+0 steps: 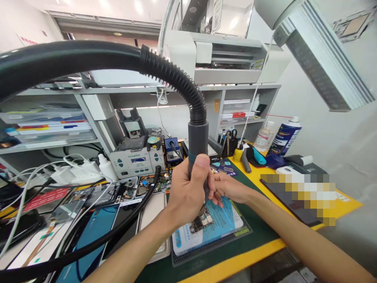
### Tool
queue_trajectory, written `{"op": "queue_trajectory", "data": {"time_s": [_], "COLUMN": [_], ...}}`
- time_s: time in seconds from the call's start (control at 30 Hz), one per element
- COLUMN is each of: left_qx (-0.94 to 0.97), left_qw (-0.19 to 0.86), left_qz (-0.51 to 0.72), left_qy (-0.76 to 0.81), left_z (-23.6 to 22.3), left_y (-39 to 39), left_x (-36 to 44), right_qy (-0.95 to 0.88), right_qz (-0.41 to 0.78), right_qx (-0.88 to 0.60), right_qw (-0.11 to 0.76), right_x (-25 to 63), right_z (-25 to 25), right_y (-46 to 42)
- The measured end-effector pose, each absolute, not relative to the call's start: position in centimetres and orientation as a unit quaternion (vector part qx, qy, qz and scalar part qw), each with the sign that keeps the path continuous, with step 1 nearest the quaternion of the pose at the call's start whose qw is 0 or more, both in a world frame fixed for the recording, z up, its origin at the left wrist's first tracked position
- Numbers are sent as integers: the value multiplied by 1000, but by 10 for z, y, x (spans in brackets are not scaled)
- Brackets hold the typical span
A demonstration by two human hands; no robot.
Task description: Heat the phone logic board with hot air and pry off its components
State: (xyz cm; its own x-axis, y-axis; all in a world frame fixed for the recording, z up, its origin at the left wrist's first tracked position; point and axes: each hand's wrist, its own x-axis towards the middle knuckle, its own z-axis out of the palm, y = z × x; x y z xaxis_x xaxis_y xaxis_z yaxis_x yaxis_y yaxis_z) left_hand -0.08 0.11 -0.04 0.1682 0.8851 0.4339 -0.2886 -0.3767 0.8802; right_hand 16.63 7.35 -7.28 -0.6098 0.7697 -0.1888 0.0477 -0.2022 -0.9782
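My left hand (187, 190) is wrapped round the dark grey handle of a hot air gun (198, 137), held upright with its nozzle pointing down. A thick black hose (88, 59) with a spring sleeve enters the handle's top. Below the nozzle lies a small phone circuit board (203, 221) on a blue and white pad (226, 226). My right hand (228, 188) is just beyond and right of the handle, its fingers curled over the pad. What those fingers pinch, if anything, is hidden behind my left hand.
A hot air station (138, 162) and a soldering iron stand (173, 151) stand behind. Phones and parts (97, 232) crowd the left. At right are a spray can (284, 135), a clear bottle (263, 136) and a dark flat panel (288, 200). A lamp (326, 59) hangs upper right.
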Motion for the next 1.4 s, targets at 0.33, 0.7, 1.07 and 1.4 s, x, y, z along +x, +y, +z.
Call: {"op": "queue_trajectory", "data": {"time_s": [0.33, 0.7, 1.07, 1.4], "left_qx": [601, 603, 610, 598], "left_qw": [466, 462, 442, 433], "left_qz": [600, 598, 604, 615], "left_qy": [247, 255, 258, 277], "left_z": [2, 0, 4, 4], "left_y": [4, 6, 7, 7], "left_x": [-7, -7, -10, -12], "right_qy": [-584, -590, -589, -579], "right_qz": [684, 680, 681, 686], "right_qx": [-356, -359, -360, -364], "right_qw": [254, 247, 247, 247], "right_x": [168, 169, 170, 170], "right_z": [-73, -73, -73, -73], "right_y": [75, 75, 75, 75]}}
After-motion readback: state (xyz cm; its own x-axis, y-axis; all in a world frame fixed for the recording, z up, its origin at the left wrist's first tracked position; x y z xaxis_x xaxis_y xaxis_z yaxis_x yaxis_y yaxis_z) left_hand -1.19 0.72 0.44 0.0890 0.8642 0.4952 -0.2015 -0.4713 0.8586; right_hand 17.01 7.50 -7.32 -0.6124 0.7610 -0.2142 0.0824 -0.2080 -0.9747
